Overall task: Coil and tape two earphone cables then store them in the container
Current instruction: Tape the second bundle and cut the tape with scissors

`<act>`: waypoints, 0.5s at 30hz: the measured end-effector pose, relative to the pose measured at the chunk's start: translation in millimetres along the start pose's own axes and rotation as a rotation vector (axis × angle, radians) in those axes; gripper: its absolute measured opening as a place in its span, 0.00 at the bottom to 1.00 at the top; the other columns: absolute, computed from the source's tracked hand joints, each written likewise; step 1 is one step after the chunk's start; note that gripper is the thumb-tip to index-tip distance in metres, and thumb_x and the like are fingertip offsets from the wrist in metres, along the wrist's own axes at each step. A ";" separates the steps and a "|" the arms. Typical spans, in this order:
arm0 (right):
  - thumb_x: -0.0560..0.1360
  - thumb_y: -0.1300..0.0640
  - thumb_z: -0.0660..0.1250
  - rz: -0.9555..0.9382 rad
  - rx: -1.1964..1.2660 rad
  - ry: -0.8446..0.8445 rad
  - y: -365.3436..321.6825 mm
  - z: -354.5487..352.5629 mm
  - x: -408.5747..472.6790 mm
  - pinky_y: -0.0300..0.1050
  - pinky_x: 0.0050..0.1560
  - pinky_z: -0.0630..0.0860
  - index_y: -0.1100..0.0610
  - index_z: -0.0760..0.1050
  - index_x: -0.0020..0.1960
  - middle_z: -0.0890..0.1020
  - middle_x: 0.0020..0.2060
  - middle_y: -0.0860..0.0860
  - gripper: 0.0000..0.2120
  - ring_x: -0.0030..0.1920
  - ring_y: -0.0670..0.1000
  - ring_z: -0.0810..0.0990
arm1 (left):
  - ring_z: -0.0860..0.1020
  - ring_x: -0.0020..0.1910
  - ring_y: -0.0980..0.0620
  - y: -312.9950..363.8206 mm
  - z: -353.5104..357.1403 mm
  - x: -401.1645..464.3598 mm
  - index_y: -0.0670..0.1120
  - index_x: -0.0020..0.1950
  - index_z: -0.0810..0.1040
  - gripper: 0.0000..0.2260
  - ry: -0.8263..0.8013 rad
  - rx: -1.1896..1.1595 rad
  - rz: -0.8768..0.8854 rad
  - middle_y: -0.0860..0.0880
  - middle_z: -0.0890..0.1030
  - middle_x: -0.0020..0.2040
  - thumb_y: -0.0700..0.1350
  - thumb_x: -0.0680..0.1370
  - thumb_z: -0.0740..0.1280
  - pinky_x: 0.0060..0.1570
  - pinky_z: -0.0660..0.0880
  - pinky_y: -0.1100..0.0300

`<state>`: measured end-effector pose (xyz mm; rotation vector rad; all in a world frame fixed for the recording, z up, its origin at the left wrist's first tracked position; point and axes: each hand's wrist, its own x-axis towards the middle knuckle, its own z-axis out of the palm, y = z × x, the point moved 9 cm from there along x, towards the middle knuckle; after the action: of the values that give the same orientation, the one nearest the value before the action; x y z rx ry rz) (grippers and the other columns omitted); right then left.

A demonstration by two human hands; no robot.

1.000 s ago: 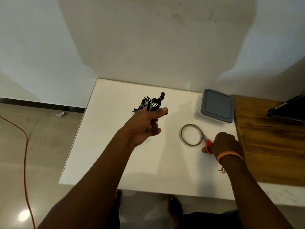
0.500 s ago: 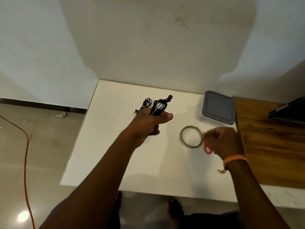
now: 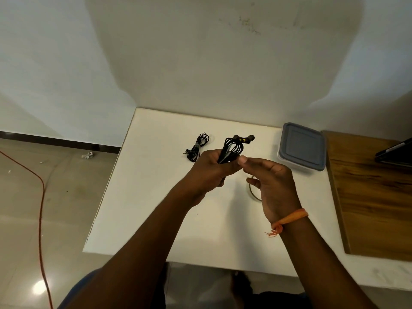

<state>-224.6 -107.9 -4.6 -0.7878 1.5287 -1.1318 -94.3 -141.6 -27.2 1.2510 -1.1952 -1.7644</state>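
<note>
Above a white worktop (image 3: 145, 208), the left hand (image 3: 209, 172) grips a coiled black earphone cable (image 3: 231, 149). The right hand (image 3: 272, 181), at its 3 o'clock, pinches beside the coil; any tape is too small to see. A second coil (image 3: 197, 147) lies at 10 o'clock, the lidded container (image 3: 302, 148) at 2 o'clock. Taping goes best with loops squeezed tight and tape wrapped snugly around the middle.

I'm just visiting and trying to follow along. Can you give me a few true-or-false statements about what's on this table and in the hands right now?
1. The left hand grips a coiled black earphone cable. True.
2. The grey-lidded container stands open. False: its lid is on.
3. A second coiled cable lies on the white table. True.
4. The right hand holds scissors. False: no scissors are visible in it; its thumb and finger meet at the held coil.
</note>
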 end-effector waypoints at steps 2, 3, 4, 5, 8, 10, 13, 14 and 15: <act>0.69 0.56 0.74 -0.003 0.026 0.047 -0.2 -0.6 0.5 0.48 0.52 0.76 0.54 0.84 0.44 0.86 0.43 0.51 0.05 0.51 0.53 0.83 | 0.63 0.29 0.54 1.7 -1.0 0.6 0.46 0.41 0.77 0.06 0.013 0.023 0.020 0.52 0.68 0.30 0.44 0.77 0.70 0.33 0.63 0.60; 0.70 0.58 0.73 0.002 0.044 0.074 1.1 -1.0 -0.2 0.47 0.51 0.76 0.54 0.84 0.44 0.86 0.43 0.51 0.04 0.51 0.53 0.83 | 0.66 0.28 0.57 3.0 -0.9 0.9 0.46 0.41 0.77 0.06 0.018 0.037 0.041 0.55 0.70 0.29 0.44 0.77 0.70 0.32 0.64 0.64; 0.70 0.58 0.74 0.008 0.061 0.106 3.0 -1.9 -1.1 0.46 0.49 0.76 0.54 0.84 0.44 0.86 0.43 0.52 0.03 0.51 0.53 0.83 | 0.68 0.26 0.61 5.3 0.2 0.9 0.47 0.41 0.77 0.06 0.019 0.052 0.064 0.58 0.72 0.27 0.43 0.78 0.69 0.31 0.66 0.68; 0.70 0.58 0.74 0.014 0.076 0.141 4.7 -3.0 -2.8 0.45 0.47 0.75 0.55 0.84 0.44 0.86 0.43 0.52 0.04 0.51 0.54 0.83 | 0.69 0.25 0.63 7.2 1.7 0.6 0.46 0.41 0.78 0.06 0.018 0.064 0.084 0.60 0.73 0.25 0.42 0.78 0.68 0.30 0.66 0.71; 0.69 0.56 0.75 -0.003 0.116 0.245 6.3 -7.8 -8.7 0.43 0.44 0.74 0.56 0.84 0.45 0.86 0.42 0.52 0.05 0.49 0.52 0.83 | 0.69 0.24 0.63 10.6 4.1 -0.6 0.43 0.40 0.76 0.07 0.013 0.089 0.133 0.60 0.71 0.23 0.41 0.79 0.68 0.28 0.64 0.74; 0.69 0.57 0.75 -0.031 0.117 0.277 4.1 -9.6 -10.9 0.42 0.42 0.74 0.55 0.84 0.43 0.86 0.39 0.50 0.03 0.45 0.51 0.84 | 0.68 0.25 0.63 10.7 2.4 -0.3 0.39 0.42 0.77 0.08 0.027 0.116 0.154 0.60 0.70 0.24 0.42 0.79 0.68 0.29 0.63 0.74; 0.70 0.59 0.75 -0.062 0.074 0.286 1.2 -9.7 -11.6 0.41 0.41 0.74 0.52 0.83 0.40 0.86 0.35 0.46 0.03 0.41 0.46 0.84 | 0.68 0.31 0.59 10.4 1.1 -0.2 0.33 0.45 0.77 0.12 0.042 0.127 0.155 0.54 0.72 0.30 0.43 0.78 0.69 0.36 0.66 0.69; 0.70 0.60 0.74 -0.076 0.056 0.292 -0.9 -10.2 -11.6 0.40 0.41 0.74 0.51 0.83 0.38 0.85 0.33 0.45 0.05 0.40 0.45 0.84 | 0.69 0.34 0.56 11.1 2.1 -0.1 0.32 0.45 0.76 0.13 0.037 0.130 0.155 0.49 0.72 0.33 0.43 0.78 0.69 0.38 0.66 0.64; 0.71 0.60 0.73 -0.085 0.042 0.297 -1.8 -9.8 -11.8 0.40 0.41 0.74 0.50 0.82 0.36 0.85 0.32 0.45 0.08 0.39 0.45 0.83 | 0.69 0.36 0.54 10.7 2.1 -0.4 0.32 0.46 0.76 0.13 0.037 0.133 0.155 0.45 0.72 0.35 0.43 0.78 0.70 0.40 0.66 0.60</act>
<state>-231.2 -95.3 1.4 -0.6829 1.7212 -1.3877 -96.1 -144.5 -16.8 1.2250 -1.3687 -1.5656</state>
